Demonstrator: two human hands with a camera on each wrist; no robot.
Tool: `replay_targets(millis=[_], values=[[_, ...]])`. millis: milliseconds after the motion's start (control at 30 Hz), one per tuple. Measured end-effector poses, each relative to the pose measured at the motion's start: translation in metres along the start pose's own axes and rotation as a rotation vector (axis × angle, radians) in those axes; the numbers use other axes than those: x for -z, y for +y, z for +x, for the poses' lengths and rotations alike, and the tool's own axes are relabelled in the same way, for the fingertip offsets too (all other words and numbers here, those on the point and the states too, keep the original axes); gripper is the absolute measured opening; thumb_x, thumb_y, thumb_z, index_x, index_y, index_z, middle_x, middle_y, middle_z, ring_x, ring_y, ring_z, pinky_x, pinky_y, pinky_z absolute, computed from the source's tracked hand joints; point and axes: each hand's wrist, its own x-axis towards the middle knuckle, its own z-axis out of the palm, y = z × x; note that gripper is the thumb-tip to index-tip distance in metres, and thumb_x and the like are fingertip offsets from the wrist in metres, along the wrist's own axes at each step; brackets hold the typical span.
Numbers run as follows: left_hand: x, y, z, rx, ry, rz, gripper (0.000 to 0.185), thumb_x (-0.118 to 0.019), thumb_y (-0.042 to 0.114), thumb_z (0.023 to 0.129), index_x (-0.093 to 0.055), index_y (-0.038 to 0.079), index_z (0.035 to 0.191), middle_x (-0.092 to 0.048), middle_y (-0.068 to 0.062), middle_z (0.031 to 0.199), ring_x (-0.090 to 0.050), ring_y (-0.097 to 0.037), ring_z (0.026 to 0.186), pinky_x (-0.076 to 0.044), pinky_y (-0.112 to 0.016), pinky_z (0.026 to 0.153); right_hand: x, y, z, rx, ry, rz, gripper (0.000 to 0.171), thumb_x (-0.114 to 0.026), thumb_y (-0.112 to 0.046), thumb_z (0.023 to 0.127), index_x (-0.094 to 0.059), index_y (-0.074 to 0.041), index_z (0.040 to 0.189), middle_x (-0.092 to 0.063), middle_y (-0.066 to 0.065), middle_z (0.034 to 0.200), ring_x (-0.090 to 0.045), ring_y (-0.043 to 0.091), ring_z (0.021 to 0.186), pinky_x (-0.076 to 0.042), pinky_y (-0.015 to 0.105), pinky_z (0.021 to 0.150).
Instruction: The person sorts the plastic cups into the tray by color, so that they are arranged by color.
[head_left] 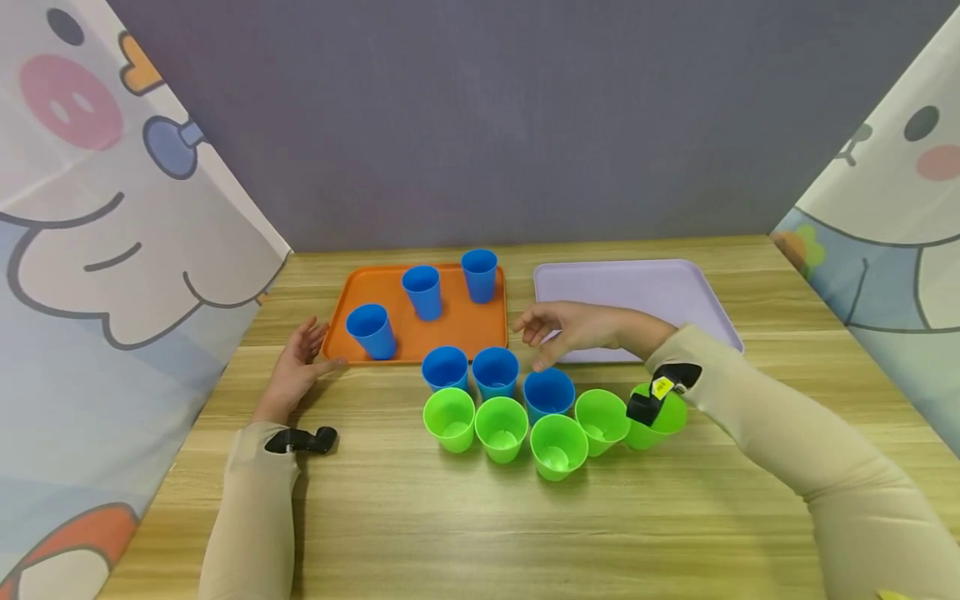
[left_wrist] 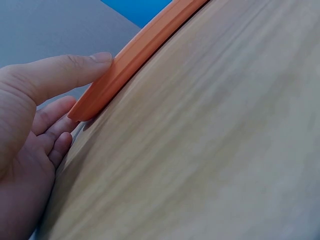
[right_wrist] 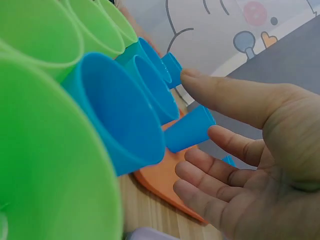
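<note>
Green cups (head_left: 555, 446) are standing nearest us. Our right hand (head_left: 577, 327), fingers apart, is hovering over a blue cup (head_left: 549, 393). Our left hand (head_left: 300, 367), fingers straight, is touching the orange tray (head_left: 457, 325).

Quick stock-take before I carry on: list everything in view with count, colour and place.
blue cups on tray: 3, blue, upside down on the orange tray
blue cups on table: 3, blue, upright, row before the orange tray
green cups: 5, green, upright, nearest row
orange tray: 1, orange, back left
purple tray: 1, pale purple, back right
table: 1, wood
left hand: thumb touches the orange tray's corner
right hand: open above the blue cups on table
</note>
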Motion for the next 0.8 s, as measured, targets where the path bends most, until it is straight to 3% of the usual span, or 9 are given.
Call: replay_targets(millis=[133,367,633,800], values=[[0.001,0.0,0.001,-0.006,0.0,0.0,0.094,-0.072,-0.004,0.088,-0.008,-0.004,0.157,-0.025,-0.028,0.158,-0.024,-0.045,0.143,-0.021,-0.054,0.117,-0.001,0.006,-0.006,-0.018,-0.03,0.035,0.061,-0.078,-0.006,0.084,-0.046,0.007,0.134,-0.05,0.026,0.124,-0.047,0.042,0.118,-0.047,0.039,0.099],[0.0,0.001,0.0,0.0,-0.002,-0.006,0.095,-0.072,-0.004,0.088,-0.007,-0.003,0.157,-0.025,-0.027,0.158,-0.025,-0.044,0.143,-0.022,-0.055,0.117,-0.003,0.013,-0.016,0.005,-0.055,0.075,0.057,-0.08,-0.004,0.082,-0.05,0.007,0.129,-0.055,0.018,0.119,-0.048,0.043,0.116,-0.039,0.057,0.106],[0.0,-0.001,0.0,-0.005,0.002,-0.007,0.094,-0.072,-0.003,0.089,-0.008,-0.003,0.157,-0.026,-0.028,0.158,-0.025,-0.044,0.143,-0.029,-0.032,0.115,-0.005,0.017,-0.024,0.008,-0.096,0.097,0.063,-0.081,-0.001,0.079,-0.048,0.011,0.131,-0.056,0.018,0.122,-0.051,0.031,0.115,-0.036,0.055,0.109],[-0.001,-0.001,0.0,-0.003,0.001,-0.008,0.094,-0.072,-0.004,0.088,-0.008,-0.003,0.157,-0.025,-0.028,0.158,-0.025,-0.044,0.143,-0.026,-0.042,0.118,-0.007,0.02,-0.025,0.023,-0.127,0.099,0.061,-0.082,0.002,0.076,-0.05,0.008,0.128,-0.057,0.014,0.123,-0.051,0.032,0.117,-0.036,0.053,0.111]])
